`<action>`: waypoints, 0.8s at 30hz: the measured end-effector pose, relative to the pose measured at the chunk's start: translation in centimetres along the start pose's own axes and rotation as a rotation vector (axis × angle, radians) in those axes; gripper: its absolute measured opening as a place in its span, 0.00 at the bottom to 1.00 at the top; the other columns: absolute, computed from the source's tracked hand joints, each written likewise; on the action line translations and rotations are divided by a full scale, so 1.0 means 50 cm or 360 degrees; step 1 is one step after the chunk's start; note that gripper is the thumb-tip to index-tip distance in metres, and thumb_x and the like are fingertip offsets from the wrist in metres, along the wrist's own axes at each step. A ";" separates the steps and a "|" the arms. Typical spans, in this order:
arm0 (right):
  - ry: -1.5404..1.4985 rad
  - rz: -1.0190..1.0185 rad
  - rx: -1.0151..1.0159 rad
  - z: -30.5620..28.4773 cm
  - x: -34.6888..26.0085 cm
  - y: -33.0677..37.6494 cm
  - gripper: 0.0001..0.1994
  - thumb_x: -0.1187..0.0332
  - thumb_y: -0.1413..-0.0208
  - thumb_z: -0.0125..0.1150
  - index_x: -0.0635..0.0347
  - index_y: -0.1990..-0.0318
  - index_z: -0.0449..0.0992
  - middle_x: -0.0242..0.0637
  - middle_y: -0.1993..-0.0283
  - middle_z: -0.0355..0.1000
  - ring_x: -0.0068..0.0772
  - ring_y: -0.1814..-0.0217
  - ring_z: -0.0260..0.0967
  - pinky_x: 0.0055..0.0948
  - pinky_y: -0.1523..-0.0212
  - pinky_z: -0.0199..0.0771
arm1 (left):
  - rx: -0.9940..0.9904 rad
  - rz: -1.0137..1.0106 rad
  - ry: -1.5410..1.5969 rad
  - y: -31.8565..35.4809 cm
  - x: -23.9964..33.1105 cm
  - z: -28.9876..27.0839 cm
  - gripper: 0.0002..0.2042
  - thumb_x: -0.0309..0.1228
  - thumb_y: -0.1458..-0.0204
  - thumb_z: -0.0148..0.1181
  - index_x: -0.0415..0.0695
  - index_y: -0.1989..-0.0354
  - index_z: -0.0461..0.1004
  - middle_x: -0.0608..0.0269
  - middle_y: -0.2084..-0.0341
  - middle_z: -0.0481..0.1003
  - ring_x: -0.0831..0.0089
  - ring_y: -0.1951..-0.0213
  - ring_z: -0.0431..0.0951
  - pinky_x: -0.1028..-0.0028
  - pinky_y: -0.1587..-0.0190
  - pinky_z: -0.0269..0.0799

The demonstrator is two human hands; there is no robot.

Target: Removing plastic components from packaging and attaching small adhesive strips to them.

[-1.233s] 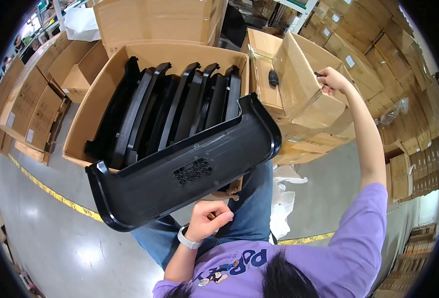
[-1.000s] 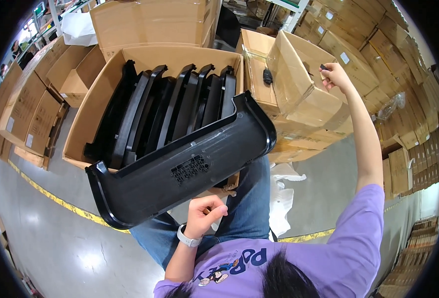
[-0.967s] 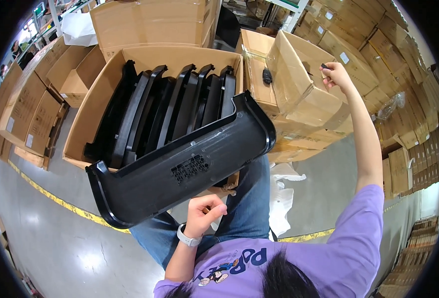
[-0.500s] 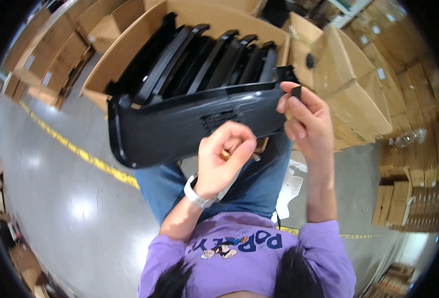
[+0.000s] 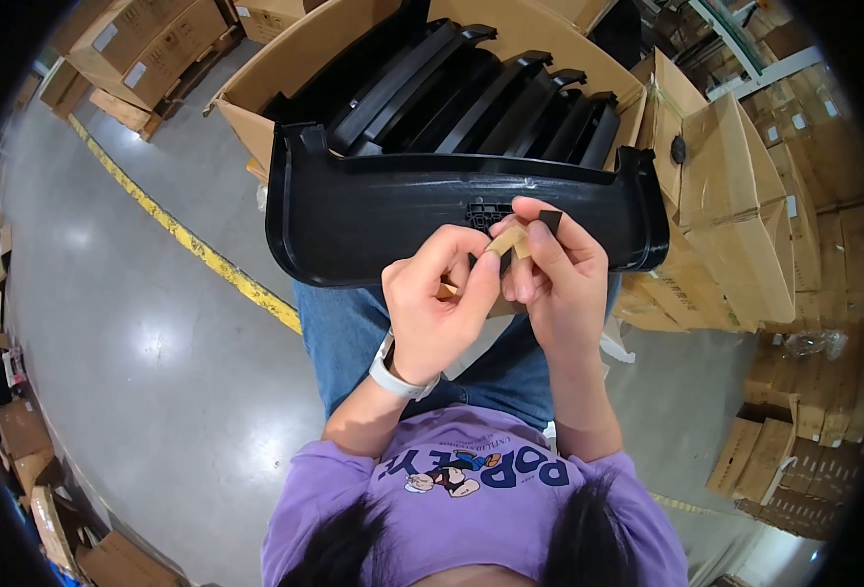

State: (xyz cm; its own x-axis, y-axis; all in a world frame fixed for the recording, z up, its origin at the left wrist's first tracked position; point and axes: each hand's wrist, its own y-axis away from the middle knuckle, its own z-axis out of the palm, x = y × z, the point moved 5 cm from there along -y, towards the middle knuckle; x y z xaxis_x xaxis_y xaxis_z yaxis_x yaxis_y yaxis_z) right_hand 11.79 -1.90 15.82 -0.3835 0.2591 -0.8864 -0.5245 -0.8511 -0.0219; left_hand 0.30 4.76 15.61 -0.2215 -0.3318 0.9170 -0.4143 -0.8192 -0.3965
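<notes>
Between the fingertips of my right hand is a small black pad, perhaps foam. A tan paper-like strip, apparently its backing, bends away from it. The thumb and forefinger of my left hand pinch the strip's other end. Something small and tan also shows in the curl of my left fingers. Beyond both hands, a long black plastic panel with a raised rim lies across my lap area, its recessed grid partly covered by my fingers.
Behind the panel, an open cardboard box holds several similar black panels. Another open carton stands to its right. Stacked boxes rest on a pallet at far left, near a yellow floor line.
My hands have come together, the right moving left to meet the left. My left fingers now pinch the tan strip. The view has shifted, and the panel appears farther right and more level.
</notes>
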 end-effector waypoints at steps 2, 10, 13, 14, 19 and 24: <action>-0.0213 0.0125 0.0044 -0.018 0.012 -0.009 0.11 0.75 0.42 0.49 0.68 0.53 0.71 0.44 0.62 0.73 0.19 0.78 0.64 0.20 0.78 0.67 | 0.0052 -0.0103 0.0058 -0.001 -0.001 -0.010 0.02 0.20 0.54 0.58 0.40 0.75 0.71 0.74 0.93 0.59 0.90 0.88 0.57 0.85 0.84 0.50; -0.0465 0.0259 -0.0156 -0.013 0.004 -0.015 0.16 0.61 0.38 0.44 0.62 0.73 0.68 0.37 0.74 0.65 0.19 0.82 0.57 0.18 0.85 0.59 | -0.0025 -0.0158 0.0212 -0.005 0.006 -0.016 0.02 0.19 0.55 0.57 0.39 0.75 0.71 0.76 0.93 0.60 0.91 0.87 0.57 0.86 0.83 0.50; -0.0508 0.0358 -0.0171 -0.020 0.015 -0.014 0.19 0.60 0.37 0.43 0.58 0.80 0.62 0.34 0.79 0.63 0.18 0.85 0.53 0.16 0.88 0.52 | -0.0024 -0.0177 0.0239 -0.006 0.008 -0.017 0.02 0.19 0.55 0.57 0.39 0.75 0.71 0.76 0.92 0.60 0.91 0.86 0.57 0.86 0.83 0.50; -0.0491 0.0389 -0.0117 -0.012 0.012 -0.014 0.16 0.61 0.38 0.45 0.62 0.74 0.69 0.32 0.81 0.63 0.16 0.87 0.50 0.15 0.89 0.49 | -0.0020 -0.0197 0.0246 -0.006 0.006 -0.018 0.02 0.20 0.55 0.58 0.39 0.75 0.71 0.76 0.92 0.60 0.91 0.86 0.57 0.86 0.82 0.50; -0.0200 0.0324 -0.0134 -0.004 -0.001 0.003 0.13 0.68 0.42 0.52 0.67 0.54 0.73 0.30 0.81 0.64 0.12 0.87 0.49 0.13 0.88 0.48 | -0.0058 -0.0194 0.0263 -0.007 0.002 -0.017 0.02 0.20 0.55 0.58 0.40 0.75 0.71 0.77 0.92 0.59 0.92 0.86 0.56 0.86 0.83 0.49; 0.0743 -0.0225 0.0043 0.008 -0.032 0.018 0.08 0.75 0.49 0.60 0.67 0.61 0.77 0.25 0.80 0.67 0.08 0.84 0.54 0.12 0.85 0.48 | -0.0126 -0.0181 0.0151 -0.004 0.000 -0.010 0.03 0.21 0.55 0.60 0.40 0.75 0.71 0.76 0.92 0.59 0.92 0.87 0.55 0.86 0.83 0.49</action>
State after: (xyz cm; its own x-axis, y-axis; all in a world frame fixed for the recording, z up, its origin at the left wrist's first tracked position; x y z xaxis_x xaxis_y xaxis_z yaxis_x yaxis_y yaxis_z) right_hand 11.60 -2.92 17.43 0.0716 0.1335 -0.9885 -0.5690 -0.8085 -0.1504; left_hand -0.06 5.17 15.66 -0.2501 -0.1899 0.9494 -0.5092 -0.8082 -0.2958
